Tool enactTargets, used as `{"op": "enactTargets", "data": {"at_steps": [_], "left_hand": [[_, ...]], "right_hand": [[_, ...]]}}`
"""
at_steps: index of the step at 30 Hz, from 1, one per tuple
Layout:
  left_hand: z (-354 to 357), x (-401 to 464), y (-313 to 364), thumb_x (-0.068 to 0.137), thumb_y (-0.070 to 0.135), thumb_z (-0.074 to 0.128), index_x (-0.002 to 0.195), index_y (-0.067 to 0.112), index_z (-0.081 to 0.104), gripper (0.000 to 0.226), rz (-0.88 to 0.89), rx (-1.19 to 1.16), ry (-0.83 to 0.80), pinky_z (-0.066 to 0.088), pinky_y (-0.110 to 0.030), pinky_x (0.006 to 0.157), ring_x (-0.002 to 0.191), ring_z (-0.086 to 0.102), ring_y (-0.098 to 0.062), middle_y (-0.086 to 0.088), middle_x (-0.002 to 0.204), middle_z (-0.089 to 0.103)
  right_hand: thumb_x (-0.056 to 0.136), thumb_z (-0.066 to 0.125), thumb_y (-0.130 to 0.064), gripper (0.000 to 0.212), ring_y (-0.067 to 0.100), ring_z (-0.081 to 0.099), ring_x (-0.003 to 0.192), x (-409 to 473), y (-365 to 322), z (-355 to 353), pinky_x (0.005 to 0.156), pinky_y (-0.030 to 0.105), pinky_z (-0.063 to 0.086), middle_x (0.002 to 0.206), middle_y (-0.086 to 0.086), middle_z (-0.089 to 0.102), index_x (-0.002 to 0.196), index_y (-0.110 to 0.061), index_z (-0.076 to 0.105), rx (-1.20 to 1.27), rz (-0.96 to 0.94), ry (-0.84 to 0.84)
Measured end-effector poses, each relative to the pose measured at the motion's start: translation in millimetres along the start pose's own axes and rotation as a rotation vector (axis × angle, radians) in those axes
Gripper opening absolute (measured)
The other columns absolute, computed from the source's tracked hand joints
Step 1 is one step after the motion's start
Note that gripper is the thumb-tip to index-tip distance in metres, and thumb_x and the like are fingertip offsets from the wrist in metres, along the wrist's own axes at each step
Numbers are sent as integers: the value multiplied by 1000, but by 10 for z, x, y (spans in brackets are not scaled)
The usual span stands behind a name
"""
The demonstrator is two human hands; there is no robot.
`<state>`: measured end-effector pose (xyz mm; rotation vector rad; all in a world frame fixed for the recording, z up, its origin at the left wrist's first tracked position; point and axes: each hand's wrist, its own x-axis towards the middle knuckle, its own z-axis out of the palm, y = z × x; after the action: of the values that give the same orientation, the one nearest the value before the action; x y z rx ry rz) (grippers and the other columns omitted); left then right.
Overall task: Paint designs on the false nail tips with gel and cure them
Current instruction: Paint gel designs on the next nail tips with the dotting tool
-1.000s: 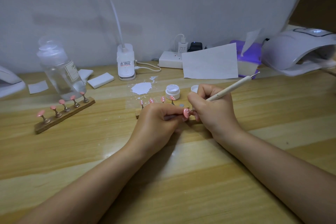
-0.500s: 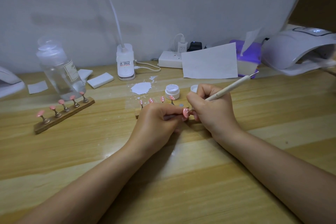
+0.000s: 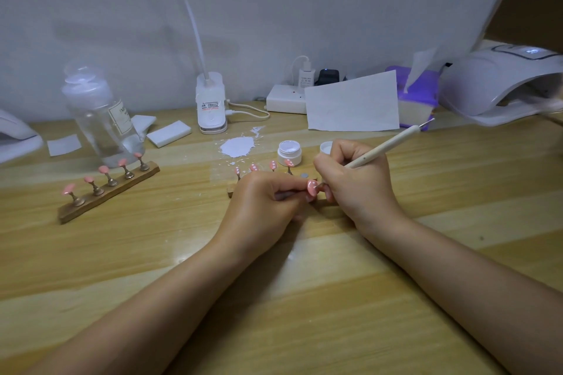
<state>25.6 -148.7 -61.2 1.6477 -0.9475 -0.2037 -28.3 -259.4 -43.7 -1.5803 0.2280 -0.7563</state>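
Note:
My left hand (image 3: 263,205) pinches the stem of a small stand that carries a pink nail tip (image 3: 312,186) with white dots. My right hand (image 3: 355,183) grips a beige dotting pen (image 3: 387,143), its lower end down at that tip and hidden by my fingers. Behind my hands stand several dotted pink tips (image 3: 273,165) on a wooden holder (image 3: 230,192), mostly hidden. An open jar of white gel (image 3: 289,151) and its lid (image 3: 326,148) sit just beyond. A second wooden holder (image 3: 106,192) at the left bears several plain pink tips.
A white curing lamp (image 3: 502,82) stands at the far right. A clear bottle (image 3: 100,119), white pads (image 3: 169,133), a desk lamp base (image 3: 211,103), a power strip (image 3: 286,99), a paper sheet (image 3: 352,103), a purple tissue box (image 3: 417,100) and a white smear (image 3: 237,146) line the back.

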Motion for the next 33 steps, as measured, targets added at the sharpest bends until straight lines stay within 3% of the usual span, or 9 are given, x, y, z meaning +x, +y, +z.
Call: {"op": "enactTargets", "data": {"at_steps": [3,9,15,25,33], "left_hand": [[-3,2,-14,81,-1,63,80,40,66,42,5,28,10,57,-23,60,65,60,3,20,70,69],[0,6,-9,82,-4,62,77,36,67,41,11,10,-8,49,-10,53,63,58,13,26,67,67],[1,1,-13,81,-5,61,71,27,69,35,0,-27,-15,49,-10,52,68,60,13,25,67,67],[1,0,-9,82,-2,62,78,37,67,40,-3,-19,-8,49,-10,53,70,61,11,25,67,67],[4,3,-4,82,-4,62,75,33,69,37,-17,-53,-17,49,-10,53,73,62,12,25,67,68]], "right_hand": [[76,53,7,42,1,38,25,1,-1,0,33,11,29,25,-7,37,46,-11,29,3,-1,-2],[76,52,8,41,1,39,25,-1,-1,-5,33,11,30,25,-7,38,47,-10,29,-6,-1,-7],[76,53,7,41,1,39,25,2,2,-4,34,11,30,25,-7,38,47,-10,30,-10,-3,-10],[75,54,4,40,1,40,25,6,13,0,34,11,31,26,-5,37,47,-10,30,16,6,1],[74,54,4,39,3,43,27,18,27,-3,35,11,33,28,-5,38,46,-11,31,24,6,-3]]}}
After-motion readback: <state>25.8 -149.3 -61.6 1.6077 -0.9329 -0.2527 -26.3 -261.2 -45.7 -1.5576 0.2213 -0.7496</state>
